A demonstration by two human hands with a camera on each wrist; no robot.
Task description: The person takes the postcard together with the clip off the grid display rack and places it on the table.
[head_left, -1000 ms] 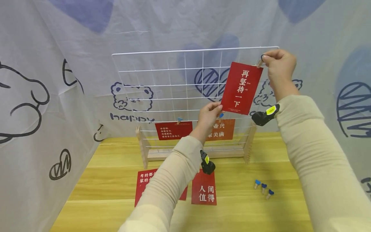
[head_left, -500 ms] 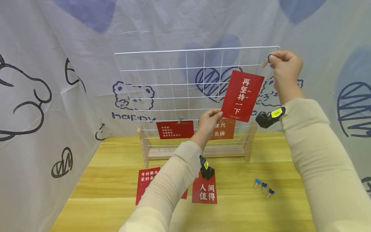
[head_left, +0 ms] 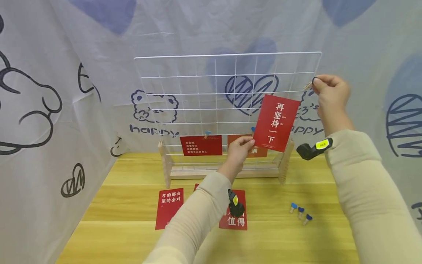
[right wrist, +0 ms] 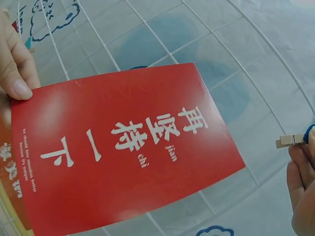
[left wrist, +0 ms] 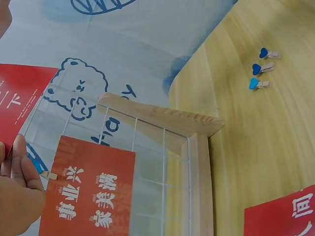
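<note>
held card: the red, white-lettered held card (head_left: pixel 277 123) is up in the air in front of the wire grid (head_left: pixel 215 75), leaning to one side, its upper end free of any clip.
left fingers: those of the left hand (head_left: pixel 240 150) are closed in a pinch, thumb on the printed face, at the lower left corner.
right fingers: those of the right hand (head_left: pixel 333 93) are pinched together on the clothespin (right wrist: pixel 294 139) by its dark blue heart end; the clip is apart from the card, and whether its mouth is spread cannot be told.
card weight and stiffness: probably very light, thin but firm; it looks nearly flat though held by one corner, so it should swing or twist about that pinch.
card finish: a soft sheen in the right wrist view suggests a smooth, slightly slick face, likely to crease if squeezed hard.
card hold: a bottom corner or side edge seems best, keeping the top edge bare.
clip handling: small, light, apparently wooden and sprung; best gripped at the heart end.
spares: three spare clips (head_left: pixel 300 212) rest on the surface (head_left: pixel 270 212), to the right of the flat card (head_left: pixel 236 222).
</note>
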